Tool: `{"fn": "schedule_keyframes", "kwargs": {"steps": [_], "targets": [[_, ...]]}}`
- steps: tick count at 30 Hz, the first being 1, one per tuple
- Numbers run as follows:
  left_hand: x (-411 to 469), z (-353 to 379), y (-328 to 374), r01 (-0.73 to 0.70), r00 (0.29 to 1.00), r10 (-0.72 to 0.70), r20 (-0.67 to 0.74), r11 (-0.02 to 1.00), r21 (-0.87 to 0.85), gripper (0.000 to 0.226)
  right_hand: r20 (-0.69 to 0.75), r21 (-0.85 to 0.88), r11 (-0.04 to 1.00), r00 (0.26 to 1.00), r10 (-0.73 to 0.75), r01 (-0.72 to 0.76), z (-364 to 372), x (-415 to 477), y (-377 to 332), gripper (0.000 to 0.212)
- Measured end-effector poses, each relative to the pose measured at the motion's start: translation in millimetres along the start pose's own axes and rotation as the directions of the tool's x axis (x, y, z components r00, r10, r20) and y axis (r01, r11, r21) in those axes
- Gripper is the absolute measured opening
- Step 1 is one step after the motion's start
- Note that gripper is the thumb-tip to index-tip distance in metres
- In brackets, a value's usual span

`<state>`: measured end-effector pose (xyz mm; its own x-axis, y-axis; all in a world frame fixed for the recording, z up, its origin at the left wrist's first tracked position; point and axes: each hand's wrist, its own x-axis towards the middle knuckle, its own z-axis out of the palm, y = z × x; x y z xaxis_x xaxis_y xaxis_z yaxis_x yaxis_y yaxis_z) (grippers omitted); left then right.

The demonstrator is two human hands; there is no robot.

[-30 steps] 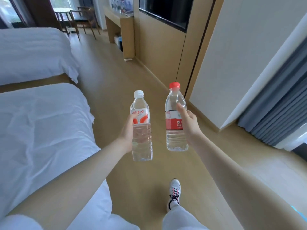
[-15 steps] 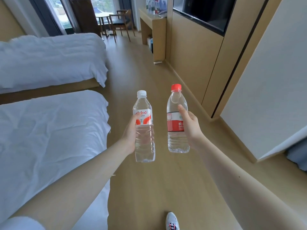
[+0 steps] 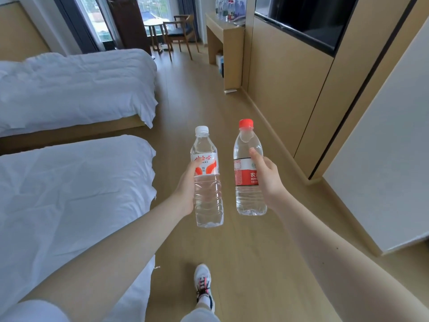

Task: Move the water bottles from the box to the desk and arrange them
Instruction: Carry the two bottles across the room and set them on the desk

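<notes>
Left hand (image 3: 185, 191) grips white-capped bottle (image 3: 207, 182), right hand (image 3: 267, 180) grips red-capped bottle (image 3: 247, 173), both upright, caps up.

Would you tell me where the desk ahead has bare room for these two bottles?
The desk looks bare at its near end, between its front edge and the bottle cluster crowding the far end; likely room for the white-capped bottle and red-capped bottle. Small items would not show.
</notes>
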<state>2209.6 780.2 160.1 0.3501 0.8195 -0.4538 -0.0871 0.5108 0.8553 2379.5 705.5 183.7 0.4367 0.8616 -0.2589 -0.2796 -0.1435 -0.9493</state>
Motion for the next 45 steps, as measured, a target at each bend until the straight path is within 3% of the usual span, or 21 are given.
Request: {"fn": "schedule_keyframes", "kwargs": {"steps": [19, 28, 35, 45], "targets": [[249.3, -73.8, 163.9, 0.009, 0.998, -0.007, 0.067, 0.999, -0.037, 0.034, -0.098, -0.065, 0.998, 0.995, -0.028, 0.022, 146.3, 248.1, -52.5, 0.034], [304.9, -105.7, 179.9, 0.071, 0.996, -0.063, 0.066, 0.987, -0.141, 0.039, -0.043, -0.105, 0.994, 0.999, -0.004, -0.001, 192.1, 314.4, -59.8, 0.034], [360.9, -122.7, 205.9, 0.063, 0.997, -0.069, -0.019, 0.974, -0.218, 0.041, 0.033, -0.105, 0.994, 0.999, 0.02, -0.016, 212.6, 388.4, -59.3, 0.034], [481.8, -95.3, 278.3, 0.069, 0.998, -0.068, 0.009, 0.98, -0.185, 0.045, 0.136, -0.041, 0.998, 0.99, 0.045, -0.04, 230.2, 546.2, -92.0, 0.043]]}}
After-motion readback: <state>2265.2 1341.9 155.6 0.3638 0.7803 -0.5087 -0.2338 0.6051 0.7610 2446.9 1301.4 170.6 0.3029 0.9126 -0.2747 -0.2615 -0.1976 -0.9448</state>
